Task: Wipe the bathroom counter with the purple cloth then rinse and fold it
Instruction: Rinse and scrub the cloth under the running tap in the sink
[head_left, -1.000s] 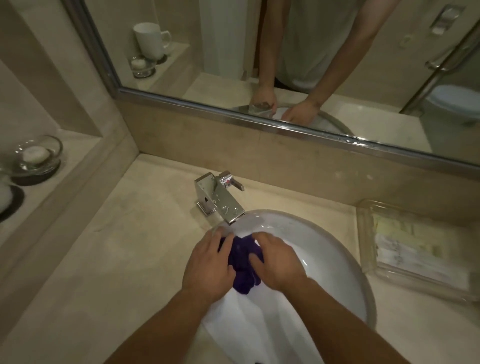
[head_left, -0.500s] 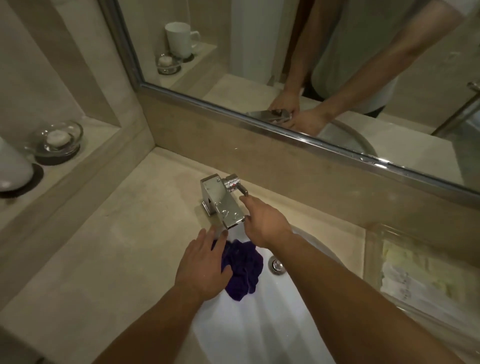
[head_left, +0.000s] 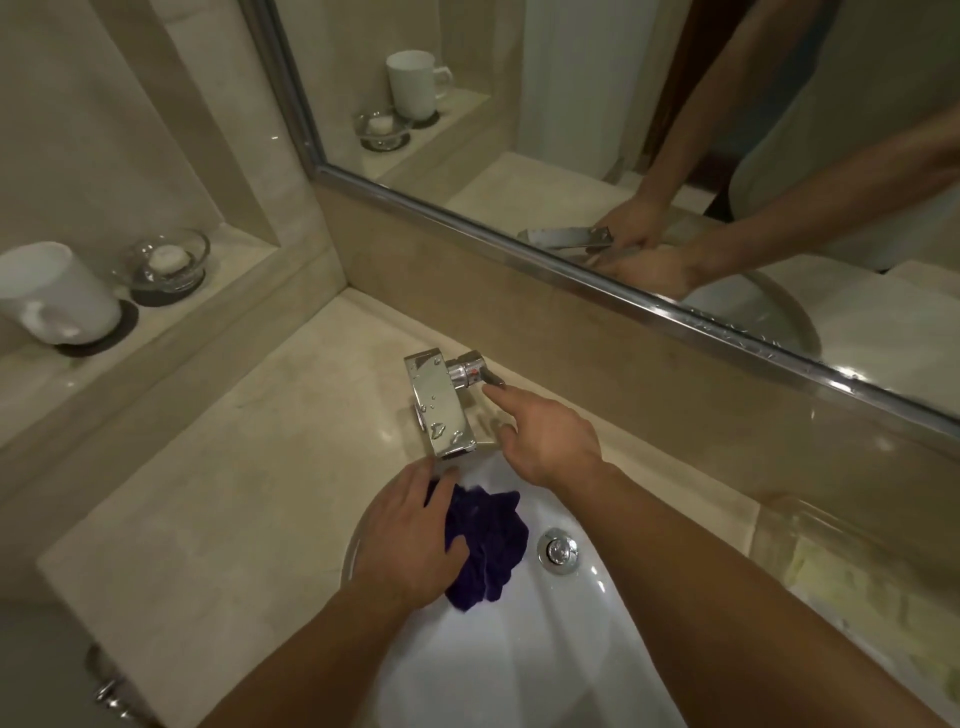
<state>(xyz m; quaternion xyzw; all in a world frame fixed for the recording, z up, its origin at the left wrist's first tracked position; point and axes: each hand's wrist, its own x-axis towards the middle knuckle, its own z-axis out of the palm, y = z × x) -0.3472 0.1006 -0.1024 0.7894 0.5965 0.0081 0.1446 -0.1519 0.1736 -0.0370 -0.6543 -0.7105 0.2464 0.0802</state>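
Left hand grips bunched purple cloth, pointing nowhere; right hand spread.

No readable text, brand, number or sign shows anywhere in the view. The only marking is a small red dot on the chrome faucet handle, with no letters beside it. The packets in the clear tray at the right edge carry pale printing, but it is too blurred to make out a single word.
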